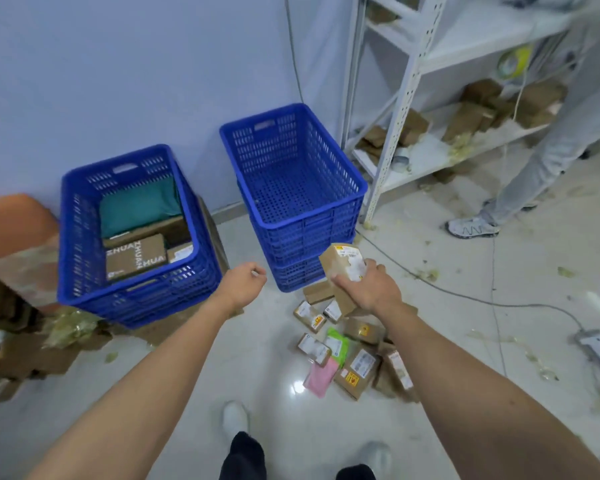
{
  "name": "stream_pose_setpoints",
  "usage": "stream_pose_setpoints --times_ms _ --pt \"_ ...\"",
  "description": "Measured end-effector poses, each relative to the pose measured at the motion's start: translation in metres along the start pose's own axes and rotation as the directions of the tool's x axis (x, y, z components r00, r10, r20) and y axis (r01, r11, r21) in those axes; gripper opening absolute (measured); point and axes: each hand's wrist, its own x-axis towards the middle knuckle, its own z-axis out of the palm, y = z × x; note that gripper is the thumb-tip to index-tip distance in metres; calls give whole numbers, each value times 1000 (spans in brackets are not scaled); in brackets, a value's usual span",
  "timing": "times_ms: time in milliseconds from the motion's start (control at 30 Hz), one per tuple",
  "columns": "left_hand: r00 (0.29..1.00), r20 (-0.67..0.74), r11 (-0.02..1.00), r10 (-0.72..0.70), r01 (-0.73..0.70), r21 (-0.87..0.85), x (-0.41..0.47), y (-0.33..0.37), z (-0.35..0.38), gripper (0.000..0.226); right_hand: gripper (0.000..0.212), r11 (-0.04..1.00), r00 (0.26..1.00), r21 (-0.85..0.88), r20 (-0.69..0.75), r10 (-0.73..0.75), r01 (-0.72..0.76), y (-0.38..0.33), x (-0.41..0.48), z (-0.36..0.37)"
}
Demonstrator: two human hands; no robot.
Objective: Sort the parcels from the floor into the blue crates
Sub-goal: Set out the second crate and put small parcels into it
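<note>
Two blue crates stand against the wall. The left crate (84, 237) holds a green bag and brown boxes. The right crate (354, 188), stacked on others, is empty inside. My right hand (368, 289) grips a small brown parcel (342, 261) with a torn white label, held in front of the right crate's near corner. My left hand (241, 282) hovers between the two crates, fingers curled, holding nothing. A heap of parcels (354, 351) lies on the floor below my right hand: brown boxes, a green pouch (336, 346) and a pink pouch (321, 377).
A white metal shelf (406, 98) with brown boxes stands at the right. Another person's leg and shoe (471, 226) are beside it. A cable (465, 296) runs across the tiled floor. Cardboard scraps (32, 355) lie at the left. My feet (236, 417) are at the bottom.
</note>
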Motion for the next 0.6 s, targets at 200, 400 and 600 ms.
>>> stream_pose_setpoints --times_ms 200,400,600 --pt "995 16 995 102 -103 15 34 -23 -77 26 104 1000 995 -5 -91 -28 28 -88 3 14" --pt "984 64 984 169 -171 40 68 -44 -129 19 101 999 985 -41 -173 -1 -6 -153 7 22" --pt "975 113 981 190 -193 15 100 -35 -142 16 97 998 980 -62 -199 -5 -7 -175 25 15"
